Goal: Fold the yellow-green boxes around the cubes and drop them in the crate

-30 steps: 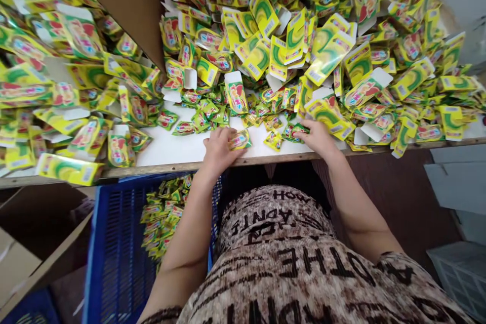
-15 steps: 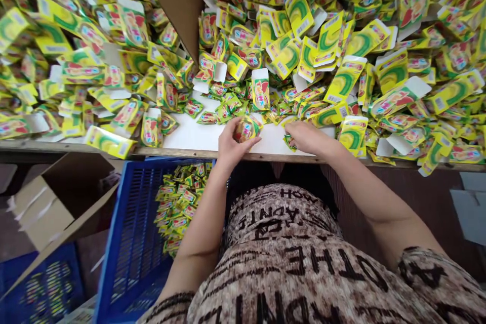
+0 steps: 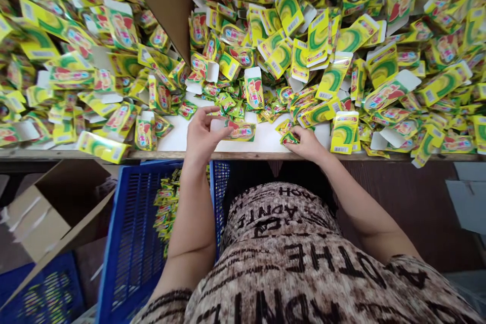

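My left hand point(image 3: 205, 134) grips a small yellow-green printed carton point(image 3: 242, 131) by its white flap end, fingers and thumb closed on it. The carton lies level just above the white work surface point(image 3: 268, 137), its printed face up. To its right, my right hand point(image 3: 306, 143) pinches a small green candy packet point(image 3: 289, 138) near the table's front edge. Behind the hands lie several loose packets point(image 3: 228, 104), and one carton point(image 3: 253, 88) with its white flap up leans among them.
Heaps of cartons point(image 3: 343, 131) cover the table on both sides. A brown cardboard divider point(image 3: 163, 5) parts the heaps. Below the wooden edge point(image 3: 261, 155), a blue crate point(image 3: 129, 223) holds many packed pieces. An open cardboard box point(image 3: 49, 207) stands at the lower left.
My left hand has moved left and turned the carton lengthwise, with its white flap now by my fingers. My right hand has drawn slightly nearer the edge, holding a packet. The view has shifted slightly.
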Tool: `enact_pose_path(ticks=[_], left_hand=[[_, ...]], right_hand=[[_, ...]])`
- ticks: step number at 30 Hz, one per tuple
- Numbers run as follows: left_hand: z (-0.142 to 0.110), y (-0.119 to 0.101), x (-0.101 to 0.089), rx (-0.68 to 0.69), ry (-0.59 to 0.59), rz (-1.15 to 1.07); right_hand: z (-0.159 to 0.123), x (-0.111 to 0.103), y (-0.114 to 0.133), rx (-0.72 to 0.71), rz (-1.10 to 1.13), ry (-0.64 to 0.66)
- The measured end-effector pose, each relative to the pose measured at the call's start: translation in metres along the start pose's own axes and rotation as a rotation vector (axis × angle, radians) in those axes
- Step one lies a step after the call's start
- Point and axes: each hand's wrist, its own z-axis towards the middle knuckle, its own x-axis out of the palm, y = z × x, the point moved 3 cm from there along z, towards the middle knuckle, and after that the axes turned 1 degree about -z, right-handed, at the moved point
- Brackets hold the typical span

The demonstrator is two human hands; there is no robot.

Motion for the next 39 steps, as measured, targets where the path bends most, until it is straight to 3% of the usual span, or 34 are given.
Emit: enact_pose_path(ticks=[2,5,9,12,16,19,23,26,30,32,36,39], left_hand=[[0.002,-0.011,0.008,0.069,-0.021,0.082],[0.0,-0.023,0.037,0.157,0.096,0.087],[-0.013,-0.014,0.076,0.078,0.223,-0.142],[-0.027,0.004,0.093,-0.067,0.223,-0.221],[-0.04,0.013,0.1,-0.083,0.222,-0.219],[-0.045,0.014,0.102,-0.067,0.195,-0.245],[-0.048,0.015,0.102,-0.056,0.148,-0.237],[-0.049,0.015,0.1,-0.037,0.12,-0.219],[-0.049,0.011,0.099,-0.008,0.2,-0.17],[-0.048,0.01,0.1,0.004,0.258,-0.167],[-0.046,0.012,0.105,-0.035,0.255,-0.281],[-0.044,0.015,0.108,-0.069,0.239,-0.382]], right_hand=[[-0.007,0.0,0.013,-0.133,-0.092,0.004],[-0.018,-0.001,0.021,-0.209,-0.174,0.041],[-0.034,-0.01,0.021,-0.246,-0.042,0.055],[-0.038,-0.025,0.028,-0.204,0.203,-0.14],[-0.024,-0.034,0.05,-0.185,0.401,-0.541],[-0.008,-0.023,0.063,-0.263,0.34,-0.611],[-0.003,-0.015,0.069,-0.378,0.116,-0.551],[-0.004,-0.022,0.074,-0.423,-0.043,-0.408],[-0.002,-0.034,0.086,-0.488,-0.135,-0.147],[0.0,-0.036,0.091,-0.489,-0.137,-0.08],[0.002,-0.034,0.093,-0.423,-0.108,-0.192],[0.001,-0.033,0.09,-0.498,-0.15,-0.251]])
